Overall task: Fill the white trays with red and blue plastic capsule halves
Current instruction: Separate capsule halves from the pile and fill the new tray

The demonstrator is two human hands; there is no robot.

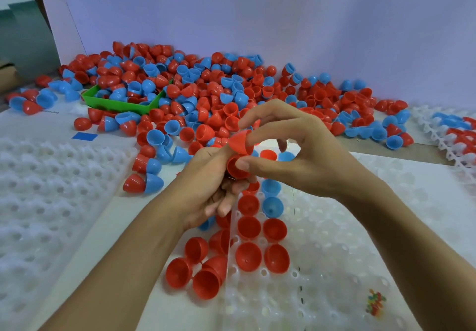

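White table (123, 217), capsule pile (206, 93) behind, green bin (123, 104), both hands (213, 191) (296, 155) pinching red halves (240, 142) above tray (334, 253)

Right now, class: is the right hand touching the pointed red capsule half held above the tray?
Touching. The head view shows the right hand pinching the pointed red capsule half: forefinger inside its rim, thumb below.

Glossy smooth plastic capsule halves (248, 256); translucent white plastic tray (334, 266) (dimpled); green plastic bin (116, 104).
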